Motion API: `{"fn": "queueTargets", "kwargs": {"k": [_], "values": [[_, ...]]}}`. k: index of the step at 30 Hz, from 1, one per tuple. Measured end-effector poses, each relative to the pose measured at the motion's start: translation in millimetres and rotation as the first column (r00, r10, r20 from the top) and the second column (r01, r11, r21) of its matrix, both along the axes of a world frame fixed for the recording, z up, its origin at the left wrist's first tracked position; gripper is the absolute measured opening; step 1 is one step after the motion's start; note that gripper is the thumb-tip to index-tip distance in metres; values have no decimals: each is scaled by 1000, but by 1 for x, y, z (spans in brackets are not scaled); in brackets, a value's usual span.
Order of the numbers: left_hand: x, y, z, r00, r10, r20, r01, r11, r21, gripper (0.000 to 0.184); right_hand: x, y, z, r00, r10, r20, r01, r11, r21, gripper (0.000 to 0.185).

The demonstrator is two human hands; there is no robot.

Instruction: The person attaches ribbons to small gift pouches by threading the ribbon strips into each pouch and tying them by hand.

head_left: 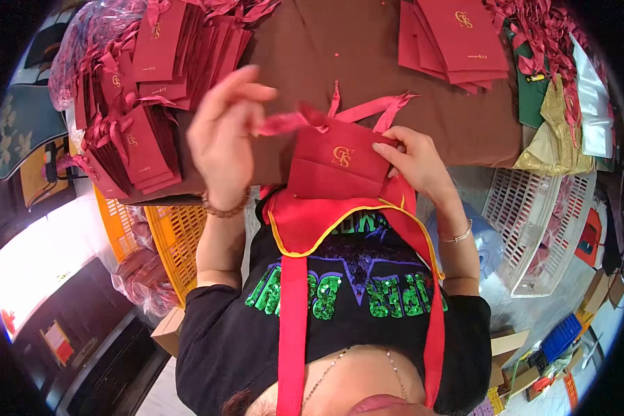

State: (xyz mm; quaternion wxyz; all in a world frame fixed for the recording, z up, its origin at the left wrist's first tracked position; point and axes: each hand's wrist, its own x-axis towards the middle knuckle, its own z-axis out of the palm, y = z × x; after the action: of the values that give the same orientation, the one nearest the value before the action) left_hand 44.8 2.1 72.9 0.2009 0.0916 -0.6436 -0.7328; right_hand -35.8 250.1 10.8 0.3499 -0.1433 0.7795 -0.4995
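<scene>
The red pouch (326, 173) lies between the two hands, to the right of the left fingers and slightly nearer the body, and directly left of the right fingers. The right hand (421, 163) is the nearer one: its thumb presses on the front face at the right corner and its fingers close on the edge, gripping the pouch. The left hand (220, 142) is raised with its fingers loosely spread. The loose end of a ribbon (284, 123) meets it, but motion blur hides whether the fingers pinch it; this cannot be told.

Orientation: the ribboned edge faces away from the body and slopes down toward the right fingers. Foreshortening makes the long axis uncertain.

Materials: the pouch is flat, matte and fairly stiff, with gold lettering and a crease across the face below it. The ribbons are narrow, limp and satin-like; further lengths stand out beyond the ribboned edge, left of the right fingers.

Surroundings: a brown cloth (312, 66) covers the bench beyond the fingers. Stacked pouches (161, 45) lie beyond the left fingers; a fanned pile (457, 35) of similar flat pieces lies beyond the right fingers.
</scene>
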Motion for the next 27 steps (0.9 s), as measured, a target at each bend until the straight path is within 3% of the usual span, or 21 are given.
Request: {"fn": "queueTargets", "kwargs": {"k": [1, 3, 5, 7, 10, 12, 21, 26, 27], "values": [[-3, 12, 1, 985, -12, 172, 30, 994, -108, 29, -1, 0, 0, 1000, 3, -2, -3, 1000, 2, 21], [-5, 34, -5, 947, -77, 313, 191, 916, -354, 27, 0, -1, -4, 998, -4, 55, 5, 1000, -11, 20], [-5, 47, -30, 956, -96, 279, 250, 766, -592, 25, 1, -1, -7, 998, -17, 68, 20, 999, -37, 20], [-1, 59, -45, 971, -79, 225, 220, 665, -714, 18, 1, 0, -7, 996, -32, 82, 37, 997, -61, 20], [4, 66, -58, 976, -87, 199, 206, 658, -724, 12, 1, -1, -4, 994, -30, 109, 40, 996, -83, 21], [6, 63, -64, 977, -139, 160, 207, 469, -859, 11, 1, -2, -4, 995, -22, 100, 30, 996, -82, 20], [3, 75, -69, 982, -180, 59, 102, 240, -965, 23, 7, -6, -7, 990, -61, 124, 77, 989, -129, 17], [1, 76, -73, 981, -190, 45, 99, 287, -953, 14, 10, -7, -4, 991, -67, 114, 82, 988, -132, 18], [0, 76, -69, 982, -183, 51, 121, 396, -910, 12, 10, -6, -4, 990, -66, 123, 83, 987, -138, 17]]}}
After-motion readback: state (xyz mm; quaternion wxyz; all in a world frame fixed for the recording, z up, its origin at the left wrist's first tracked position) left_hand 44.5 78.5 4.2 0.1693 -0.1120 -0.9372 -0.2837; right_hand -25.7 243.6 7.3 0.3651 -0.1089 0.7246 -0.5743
